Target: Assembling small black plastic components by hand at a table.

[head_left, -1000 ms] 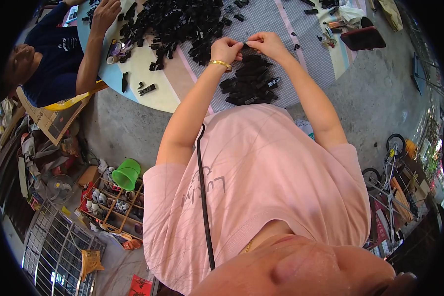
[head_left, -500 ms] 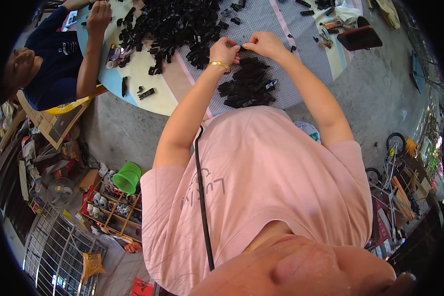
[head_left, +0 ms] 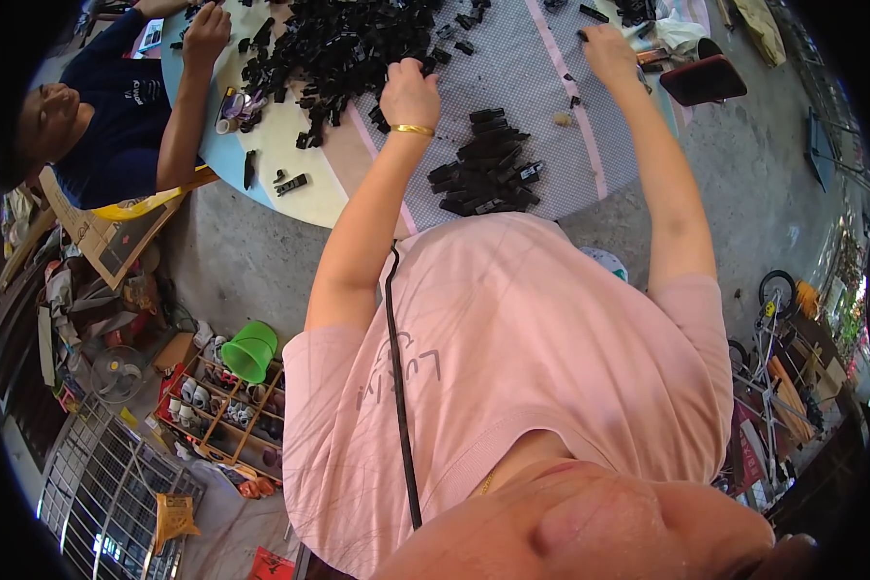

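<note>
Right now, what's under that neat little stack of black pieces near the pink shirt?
The stack of black pieces sits on a grey checked cloth covering the round table. Whatever lies directly beneath the stack is hidden.

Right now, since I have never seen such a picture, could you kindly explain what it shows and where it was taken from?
It comes from a wide fisheye camera worn on a person's head, looking down, so straight edges bend and the person's own pink shirt fills the middle. There is no machine, only two bare hands. The left hand, with a gold bangle on its wrist, reaches into the big heap of small black parts. The right hand reaches far out near a few loose black pieces; whether either hand grips anything is hard to tell. Between the arms lies a tidy stack of black parts on the round table. A co-worker's hand rests at the table's far left. A green bucket stands on the floor.
</note>
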### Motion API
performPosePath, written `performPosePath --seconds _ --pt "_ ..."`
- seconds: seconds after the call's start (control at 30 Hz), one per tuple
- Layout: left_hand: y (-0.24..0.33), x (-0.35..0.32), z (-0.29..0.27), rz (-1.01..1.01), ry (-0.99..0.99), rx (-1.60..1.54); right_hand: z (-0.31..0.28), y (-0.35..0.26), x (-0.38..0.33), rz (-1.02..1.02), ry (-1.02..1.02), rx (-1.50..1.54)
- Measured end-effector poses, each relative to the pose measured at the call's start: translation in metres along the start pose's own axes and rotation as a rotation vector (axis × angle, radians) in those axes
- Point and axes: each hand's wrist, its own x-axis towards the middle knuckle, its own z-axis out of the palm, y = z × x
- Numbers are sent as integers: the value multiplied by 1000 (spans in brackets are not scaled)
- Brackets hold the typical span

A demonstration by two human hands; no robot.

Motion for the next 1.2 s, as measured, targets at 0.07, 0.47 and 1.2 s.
performPosePath --seconds 0.07,0.47,1.2 --pt "-8 2 -1 -12 -37 53 -2 -32 -2 20 45 172" --pt "-14 -7 -1 24 -101 -110 -14 -149 -33 142 -47 867" --pt "-11 -40 15 -70 -264 -402 -30 -152 -46 -141 -473 895"
